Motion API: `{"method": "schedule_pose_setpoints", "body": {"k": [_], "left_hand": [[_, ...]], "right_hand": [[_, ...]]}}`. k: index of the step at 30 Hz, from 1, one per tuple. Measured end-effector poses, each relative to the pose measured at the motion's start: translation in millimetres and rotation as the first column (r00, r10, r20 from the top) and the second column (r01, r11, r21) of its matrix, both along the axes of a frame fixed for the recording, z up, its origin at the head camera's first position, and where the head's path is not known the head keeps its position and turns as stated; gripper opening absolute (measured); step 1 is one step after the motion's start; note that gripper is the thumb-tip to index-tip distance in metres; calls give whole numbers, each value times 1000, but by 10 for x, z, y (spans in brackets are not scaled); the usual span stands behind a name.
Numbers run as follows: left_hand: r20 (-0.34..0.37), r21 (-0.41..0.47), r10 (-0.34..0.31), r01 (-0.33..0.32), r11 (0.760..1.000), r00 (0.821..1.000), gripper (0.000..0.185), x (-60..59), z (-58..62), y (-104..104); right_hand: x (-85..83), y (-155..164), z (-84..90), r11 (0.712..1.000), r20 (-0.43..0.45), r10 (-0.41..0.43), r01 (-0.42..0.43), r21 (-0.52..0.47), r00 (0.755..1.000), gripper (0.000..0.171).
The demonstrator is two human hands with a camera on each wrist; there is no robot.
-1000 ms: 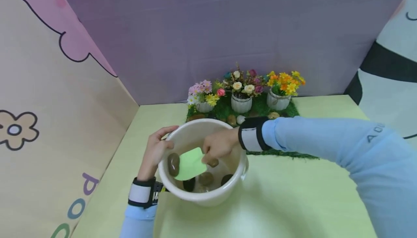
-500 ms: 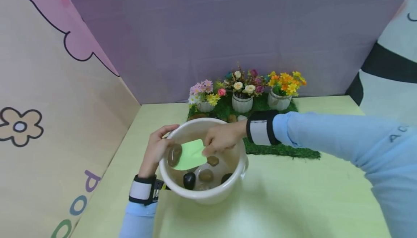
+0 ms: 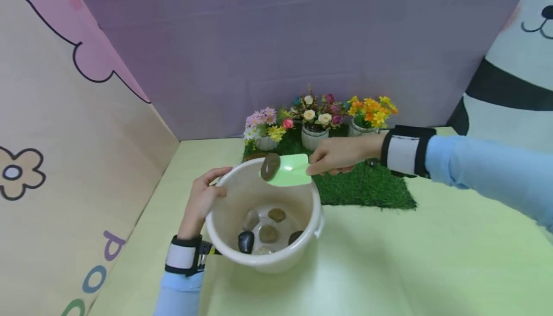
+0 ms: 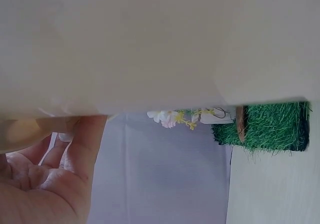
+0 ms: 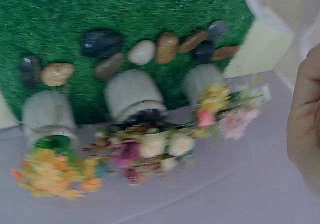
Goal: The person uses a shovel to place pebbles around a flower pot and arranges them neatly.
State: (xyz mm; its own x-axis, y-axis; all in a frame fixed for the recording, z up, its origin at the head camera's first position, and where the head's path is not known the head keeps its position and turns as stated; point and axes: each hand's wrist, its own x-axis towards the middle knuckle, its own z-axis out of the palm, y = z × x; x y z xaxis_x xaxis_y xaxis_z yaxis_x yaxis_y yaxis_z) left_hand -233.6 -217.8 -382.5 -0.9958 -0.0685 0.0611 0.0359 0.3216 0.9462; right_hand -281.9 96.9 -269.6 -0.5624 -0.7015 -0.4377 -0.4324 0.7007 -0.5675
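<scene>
The yellow-green table [image 3: 389, 258] fills the stall, with a patch of fake grass [image 3: 367, 191] at its far side. Three small pots of flowers [image 3: 317, 119] stand on that grass, and a row of pebbles [image 5: 145, 51] lies in front of them. Nearer the person sits a pale bucket [image 3: 224, 220], with a few stones [image 3: 263, 232] lying in its bottom. The left hand [image 3: 200, 200] grips the bucket's rim on the left side, thumb over the edge and fingers curled on the outside wall. The right hand [image 3: 341, 155] is raised over the bucket's far rim, fingers pinched round the handle of a light green scoop [image 3: 291, 171]. The scoop's flat blade is level above the rim, and one dark stone [image 3: 270, 166] rests on its left end, clear of the bucket.
</scene>
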Motion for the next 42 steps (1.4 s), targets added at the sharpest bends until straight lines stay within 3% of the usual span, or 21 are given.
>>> {"method": "schedule_pose_setpoints", "body": {"k": [9,17,24,32,42], "left_hand": [[8,14,-4,4,1000,1000,57,17,21,3],[1,9,-9,9,1000,1000,58,32,61,1],[5,13,-4,4,1000,1000,57,73,47,-20],[16,32,-8,8,999,1000,58,96,3,-8],[7,25,29,-30,999,1000,58,107,26,-3]], "right_hand": [[-167,601,-140,985,13,-172,171,21,985,42],[-354,1014,-329,976,-32,-219,219,10,975,43],[-512,1262,-606,954,-47,-298,295,-60,953,42],[-624,1444,-938,932,-21,-360,359,-44,933,42],[-815,1602,-1229,855,-45,-516,517,31,856,43]]}}
